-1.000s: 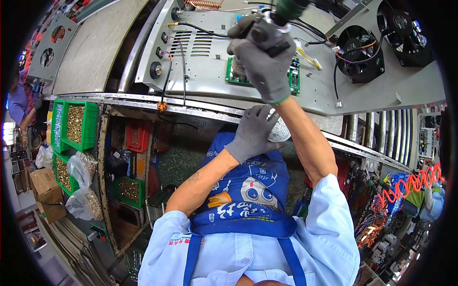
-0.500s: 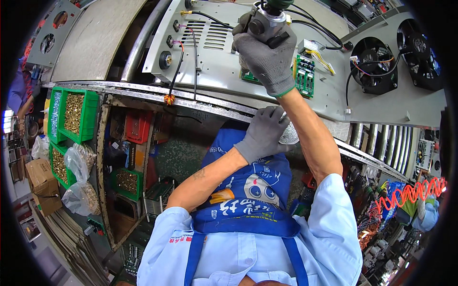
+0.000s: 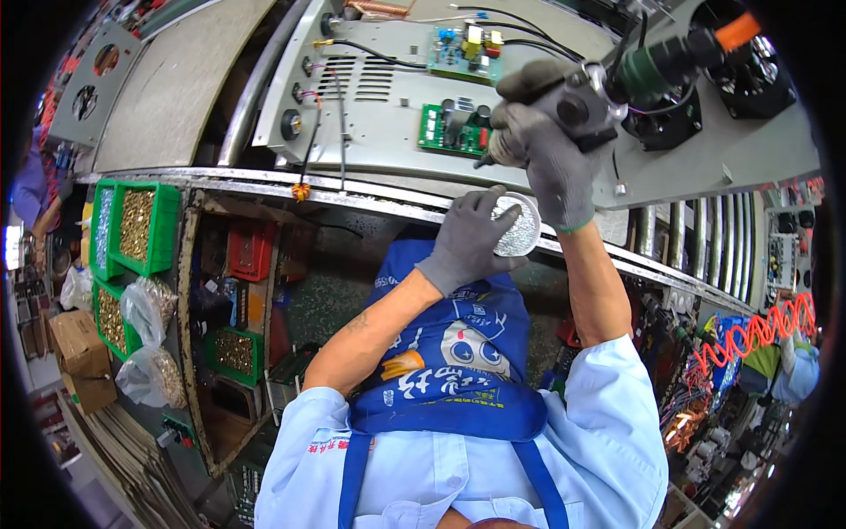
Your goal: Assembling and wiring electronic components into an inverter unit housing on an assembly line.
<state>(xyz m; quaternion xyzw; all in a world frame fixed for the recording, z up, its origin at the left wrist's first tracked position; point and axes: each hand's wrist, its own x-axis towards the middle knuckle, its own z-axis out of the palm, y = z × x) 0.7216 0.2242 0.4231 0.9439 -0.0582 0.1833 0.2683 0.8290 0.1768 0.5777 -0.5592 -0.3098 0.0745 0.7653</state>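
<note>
My gloved left hand (image 3: 463, 242) grips a round white tub (image 3: 534, 222) by its side, at the front edge of the workbench. Small silvery pieces, probably screws, fill the tub. In my gloved right hand (image 3: 560, 167) is a power screwdriver (image 3: 652, 72) with a green body and an orange end. Its dark tip points down and left, near the tub and just in front of a green circuit board (image 3: 434, 132). That board lies on a grey metal chassis (image 3: 379, 145). Farther back on the chassis sits another circuit board (image 3: 439, 63) with yellow parts.
Black fans (image 3: 745, 75) are fixed in the metal panel at right. Black cables (image 3: 374, 55) cross the chassis. Green bins (image 3: 163, 220) of small fasteners stand at left, near plastic bags (image 3: 150, 366). Metal rollers (image 3: 692, 234) run at right, by a coiled red hose (image 3: 758, 331).
My right hand and the screwdriver have swung right and nearer, and the tool now tilts, uncovering the boards. The tub in my left hand has come into view, tipped toward me.
</note>
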